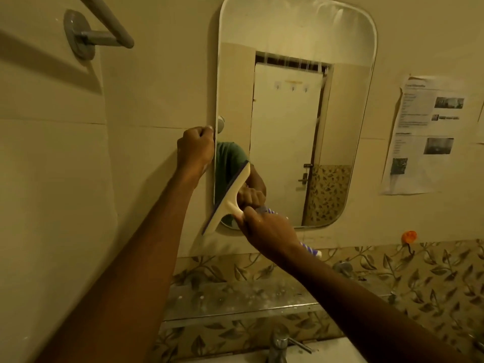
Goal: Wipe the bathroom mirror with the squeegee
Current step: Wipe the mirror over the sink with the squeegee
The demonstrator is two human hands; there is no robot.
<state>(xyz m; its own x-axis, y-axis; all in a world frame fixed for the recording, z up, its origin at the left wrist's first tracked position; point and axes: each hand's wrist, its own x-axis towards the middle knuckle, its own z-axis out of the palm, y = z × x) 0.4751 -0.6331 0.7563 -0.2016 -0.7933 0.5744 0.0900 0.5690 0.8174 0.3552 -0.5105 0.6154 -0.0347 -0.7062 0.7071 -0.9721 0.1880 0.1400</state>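
Two bare arms reach up to one tall, round-cornered frameless wall mirror [288,35] in a cream-tiled bathroom. The left hand [195,148] is curled closed around the mirror's left edge, about halfway up, just below a small round metal mirror clip [220,124]. The right hand [267,229] is wrapped in a fist around the handle of a single cream plastic squeegee with a dark rubber blade [227,197]; the purple-and-white striped end of the handle sticks out below the wrist. The squeegee sits at the mirror's lower left corner, tilted, its blade running from the glass near the left edge down past the bottom rim; whether the whole blade touches the glass cannot be told. Streaks of water run down the upper part of the glass, which reflects one white door, a green sleeve and the gripping hand.

To the far left, one grey metal towel bar [104,30] juts from a round wall mount. To the right of the mirror, one printed paper notice with several small photos [424,132] is stuck to the wall, and lower down one orange wall hook [409,237] sits above a band of leaf-patterned tiles [419,271]. Below the mirror, one speckled glass shelf [235,297] spans the wall, and nearer, one chrome tap [280,341] stands at the bottom edge.
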